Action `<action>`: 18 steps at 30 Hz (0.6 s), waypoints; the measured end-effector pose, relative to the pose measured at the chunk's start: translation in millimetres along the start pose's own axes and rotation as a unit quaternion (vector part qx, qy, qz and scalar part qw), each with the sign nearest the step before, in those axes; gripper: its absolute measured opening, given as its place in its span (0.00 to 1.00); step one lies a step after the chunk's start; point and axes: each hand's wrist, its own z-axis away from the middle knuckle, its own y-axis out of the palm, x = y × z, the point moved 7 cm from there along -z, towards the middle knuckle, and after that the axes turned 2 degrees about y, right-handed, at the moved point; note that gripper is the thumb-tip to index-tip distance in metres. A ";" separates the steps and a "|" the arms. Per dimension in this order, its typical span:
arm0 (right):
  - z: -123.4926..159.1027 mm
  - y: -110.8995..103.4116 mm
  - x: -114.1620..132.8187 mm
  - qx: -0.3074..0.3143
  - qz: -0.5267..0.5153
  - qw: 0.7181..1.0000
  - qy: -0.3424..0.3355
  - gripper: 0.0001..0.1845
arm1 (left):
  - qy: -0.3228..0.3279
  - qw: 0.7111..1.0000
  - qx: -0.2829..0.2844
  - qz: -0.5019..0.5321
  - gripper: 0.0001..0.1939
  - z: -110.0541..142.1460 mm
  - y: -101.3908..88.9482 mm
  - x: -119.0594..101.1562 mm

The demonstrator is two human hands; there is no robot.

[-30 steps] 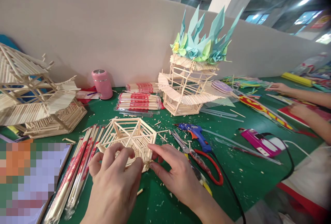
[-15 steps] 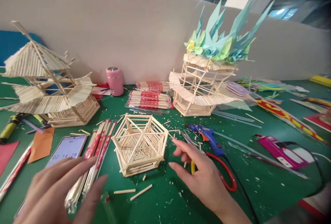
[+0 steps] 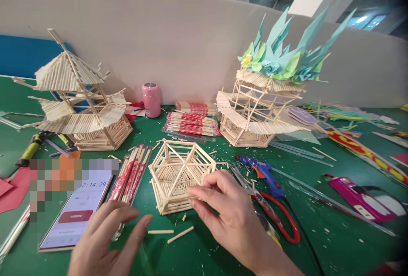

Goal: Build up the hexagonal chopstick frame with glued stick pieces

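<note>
A hexagonal frame of bare wooden sticks [image 3: 178,201], with spokes crossing its top, sits on the green table at the middle. My right hand [image 3: 226,216] reaches over its right front side, thumb and index finger a little apart with nothing visible between them. Whether the fingertips touch the frame I cannot tell. My left hand [image 3: 105,237] hovers open, thumb apart from the fingers, near the lower end of the wrapped chopsticks [image 3: 131,174] and the phone [image 3: 78,208]. Two short cut sticks [image 3: 180,234] lie in front of the frame.
A stick pagoda [image 3: 86,118] stands left, another topped with teal paper [image 3: 251,123] right. Behind are a pink flask [image 3: 151,99] and more chopstick packs [image 3: 191,123]. A blue glue gun [image 3: 263,174], red-handled pliers [image 3: 280,216] and a magenta device [image 3: 353,197] lie right.
My right hand has moved left, from beside the frame to over its right front side. My left hand has drawn away from the phone, and the view has shifted left.
</note>
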 end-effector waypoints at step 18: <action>-12.4 20.4 6.2 0.033 0.034 0.998 -0.040 0.09 | 0.023 0.997 0.043 0.062 0.02 -8.5 37.4 -12.8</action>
